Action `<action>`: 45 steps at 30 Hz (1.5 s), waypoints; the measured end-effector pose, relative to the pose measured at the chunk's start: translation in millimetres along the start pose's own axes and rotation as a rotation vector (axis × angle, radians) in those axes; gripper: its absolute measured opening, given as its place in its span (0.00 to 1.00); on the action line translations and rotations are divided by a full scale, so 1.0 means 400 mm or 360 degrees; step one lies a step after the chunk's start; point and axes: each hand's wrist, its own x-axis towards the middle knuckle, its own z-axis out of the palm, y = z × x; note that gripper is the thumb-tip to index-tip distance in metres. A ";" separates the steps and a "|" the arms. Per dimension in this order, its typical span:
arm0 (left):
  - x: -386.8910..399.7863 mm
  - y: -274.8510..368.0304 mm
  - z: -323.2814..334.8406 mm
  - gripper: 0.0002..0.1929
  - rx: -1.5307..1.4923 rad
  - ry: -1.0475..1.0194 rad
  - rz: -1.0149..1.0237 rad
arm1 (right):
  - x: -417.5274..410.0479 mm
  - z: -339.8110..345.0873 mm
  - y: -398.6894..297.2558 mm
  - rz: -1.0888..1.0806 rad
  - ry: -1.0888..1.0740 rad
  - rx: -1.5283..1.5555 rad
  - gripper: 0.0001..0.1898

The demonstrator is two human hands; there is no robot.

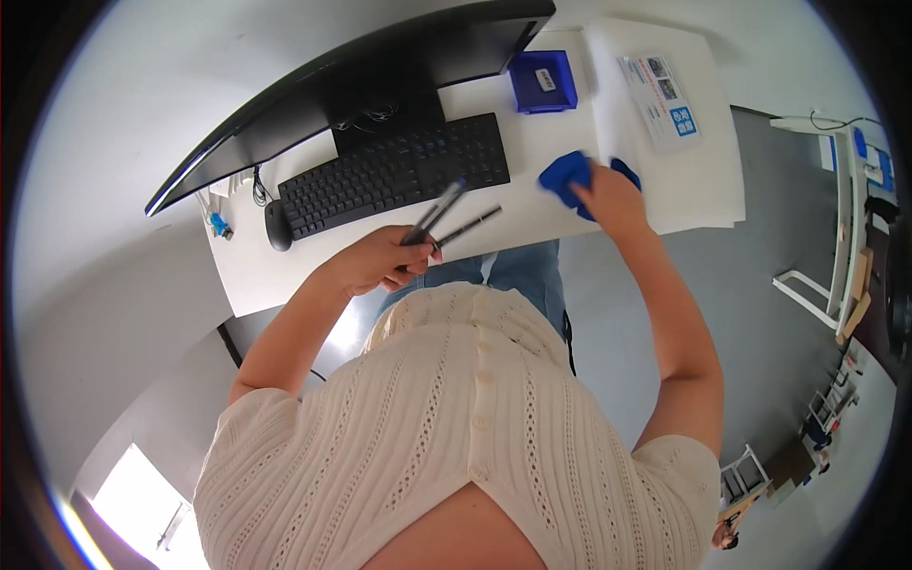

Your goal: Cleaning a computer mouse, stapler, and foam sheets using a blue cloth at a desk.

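Several pens [447, 208] stick out of the fist of my left hand [388, 258], their ends pointing up and right over the front edge of the desk. My right hand [616, 199] grips a blue cloth [566, 177], which bunches out on both sides of the fingers. That hand is above the white desk [524, 206], right of the black keyboard [399, 171]. The cloth looks slightly blurred; whether it touches the desktop, I cannot tell.
A large monitor [370, 78] stands behind the keyboard, with a black mouse [278, 225] at the keyboard's left. Farther right are a blue plastic bin [524, 78] holding a small white labelled item [545, 80], and a printed leaflet [659, 100]. A blue-ended cable [219, 225] lies at the left edge.
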 end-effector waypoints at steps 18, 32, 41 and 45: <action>0.121 0.036 0.127 0.11 -0.0385 -0.0475 -0.0032 | 0.081 0.141 -0.164 0.1265 0.0820 0.3448 0.12; 0.083 0.028 0.083 0.10 -0.0785 -0.0187 0.0112 | -0.046 0.022 -0.261 -0.0588 0.0407 0.0069 0.38; 0.055 0.054 0.047 0.37 -0.0540 -0.0772 0.0224 | -0.106 0.104 -0.215 -0.0332 -0.0160 0.0841 0.11; 0.091 0.007 0.078 0.31 0.0351 0.0289 0.0893 | -0.142 0.069 -0.257 0.0329 -0.1042 0.2226 0.15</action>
